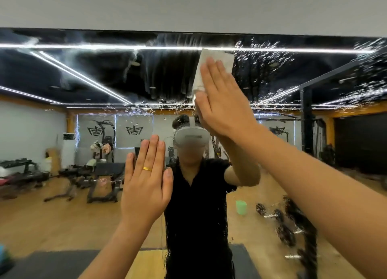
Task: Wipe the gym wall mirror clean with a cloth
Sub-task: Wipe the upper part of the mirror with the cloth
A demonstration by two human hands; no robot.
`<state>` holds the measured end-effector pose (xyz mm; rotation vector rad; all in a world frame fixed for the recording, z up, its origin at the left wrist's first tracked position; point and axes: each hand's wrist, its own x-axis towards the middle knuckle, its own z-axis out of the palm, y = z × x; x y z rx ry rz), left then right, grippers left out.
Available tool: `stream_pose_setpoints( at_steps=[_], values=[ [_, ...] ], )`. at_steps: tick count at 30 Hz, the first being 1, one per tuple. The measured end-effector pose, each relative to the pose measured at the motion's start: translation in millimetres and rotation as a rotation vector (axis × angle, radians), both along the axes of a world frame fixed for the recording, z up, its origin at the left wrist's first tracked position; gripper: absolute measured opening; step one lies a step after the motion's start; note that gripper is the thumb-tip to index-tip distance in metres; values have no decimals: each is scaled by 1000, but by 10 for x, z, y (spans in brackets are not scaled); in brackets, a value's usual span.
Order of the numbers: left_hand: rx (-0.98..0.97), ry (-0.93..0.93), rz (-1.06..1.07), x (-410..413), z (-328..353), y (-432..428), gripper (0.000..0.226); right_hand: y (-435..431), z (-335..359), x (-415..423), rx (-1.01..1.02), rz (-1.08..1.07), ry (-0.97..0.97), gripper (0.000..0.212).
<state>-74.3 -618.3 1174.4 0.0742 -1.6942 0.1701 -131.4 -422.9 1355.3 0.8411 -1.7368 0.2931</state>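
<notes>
The wall mirror (83,73) fills the view, wet with droplets and streaks, thickest at the upper right and down the right side. My right hand (222,98) is raised high, fingers straight, pressing a white cloth (217,59) flat against the glass near the mirror's top edge. My left hand (146,180), wearing a gold ring, lies flat on the glass lower down at the centre, fingers straight and together. The palm of my right hand covers most of the cloth.
The mirror reflects a person in black wearing a headset, weight benches at the left, a dark rack at the right, a green bucket (241,207) on the wooden floor and dark mats at the bottom. The grey wall (188,6) runs above the mirror.
</notes>
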Motion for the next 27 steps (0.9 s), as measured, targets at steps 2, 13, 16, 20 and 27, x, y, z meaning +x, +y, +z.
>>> stream_pose_setpoints(
  at_steps=[2,13,16,20,27],
  values=[
    [-4,-5,-1,1,-3,15,64,29,281,-6,-22,-2,-12,64],
    [-9,-23,26,17,-15,-20,64,1,-112,9,0,12,-51,68],
    [-11,-15,15,18,-8,-15,64,87,120,-41,-13,-13,-29,66],
    [-12,-18,14,4,-1,7,64,197,653,-72,-25,4,-59,65],
    [-13,-19,29,18,23,2,64,135,55,-10,-51,60,-76,69]
  ],
)
